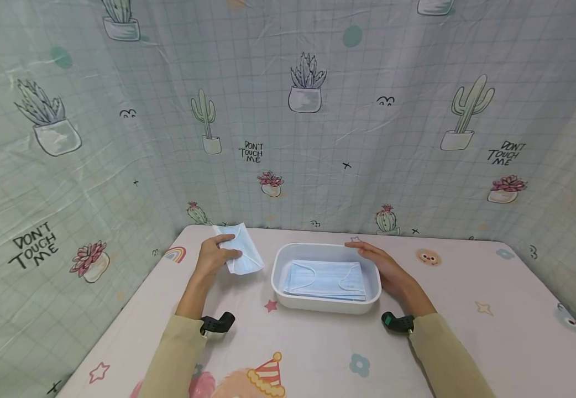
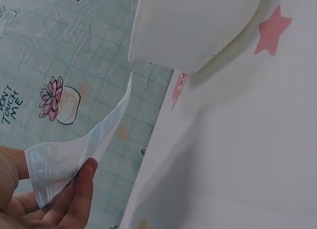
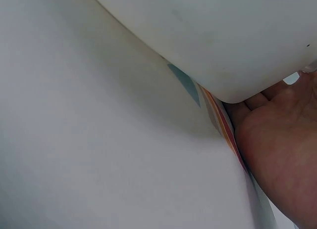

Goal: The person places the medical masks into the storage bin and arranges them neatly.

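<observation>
A single blue face mask [image 1: 240, 250] is being pinched between the curled fingers [image 2: 81, 194] and thumb of the left hand [image 1: 214, 255], left of centre in the head view; in the left wrist view its pleated edge is being lifted off the counter [image 1: 467, 331], fanning toward the upper middle of the frame. The right hand [image 1: 385, 268] is being laid with nearly straight fingers against the far and right outer wall of a white tub [image 1: 288, 296], at the centre of the head view; nothing is being gripped by it, and in the right wrist view the palm is being pressed against the tub's rounded corner. A stack of blue masks [image 1: 325, 279] is being held inside the tub. The mask in the left hand is being kept just beside the tub's left rim. Behind the counter, a cactus-printed cloth [image 1: 318, 138] is being used as a backdrop.
</observation>
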A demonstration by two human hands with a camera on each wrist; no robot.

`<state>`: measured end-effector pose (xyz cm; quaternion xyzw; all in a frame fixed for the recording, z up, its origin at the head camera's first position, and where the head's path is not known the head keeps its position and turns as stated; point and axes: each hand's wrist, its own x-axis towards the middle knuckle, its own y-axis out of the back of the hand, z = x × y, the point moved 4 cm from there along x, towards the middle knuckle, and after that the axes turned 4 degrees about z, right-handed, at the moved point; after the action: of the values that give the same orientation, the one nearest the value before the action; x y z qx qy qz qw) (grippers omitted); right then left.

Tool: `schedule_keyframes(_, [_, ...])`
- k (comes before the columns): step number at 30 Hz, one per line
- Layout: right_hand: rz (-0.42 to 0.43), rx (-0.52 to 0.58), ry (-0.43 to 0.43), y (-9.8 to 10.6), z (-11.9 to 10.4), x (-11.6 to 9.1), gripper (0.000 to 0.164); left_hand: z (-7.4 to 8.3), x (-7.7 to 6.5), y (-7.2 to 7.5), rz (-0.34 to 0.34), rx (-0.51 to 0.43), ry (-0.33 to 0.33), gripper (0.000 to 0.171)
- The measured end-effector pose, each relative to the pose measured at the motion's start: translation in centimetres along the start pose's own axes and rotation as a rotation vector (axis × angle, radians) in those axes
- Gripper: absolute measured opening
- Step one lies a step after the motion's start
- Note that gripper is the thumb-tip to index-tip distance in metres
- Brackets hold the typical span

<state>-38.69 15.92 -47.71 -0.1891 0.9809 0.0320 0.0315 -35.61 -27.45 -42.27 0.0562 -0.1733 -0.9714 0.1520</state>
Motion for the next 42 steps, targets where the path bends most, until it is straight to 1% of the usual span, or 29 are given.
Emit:
schedule_keyframes(10, [-0.014,0.008,0.016,0.0,-0.1,0.1,0.045,1.0,-0.5,-0.2,-0.022,-0.024,-0.008,0.065])
schedule_keyframes(17, [-0.016,0.0,0.028,0.1,0.0,0.2,0.044,1.7,-0.8,-0.3,-0.02,-0.02,-0.012,0.064])
schedule_keyframes(27, [-0.015,0.0,0.019,0.1,0.0,0.2,0.044,2.8,-1.5,-0.6,-0.023,-0.058,-0.003,0.065])
schedule_keyframes(38, [-0.012,0.014,0.018,0.1,-0.1,0.2,0.045,3.4,-1.9,-0.8,-0.021,-0.055,-0.039,0.063])
schedule_keyframes(42, [-0.012,0.006,0.011,0.1,0.0,0.1,0.045,3.4,-1.9,-0.9,-0.021,-0.059,-0.038,0.062])
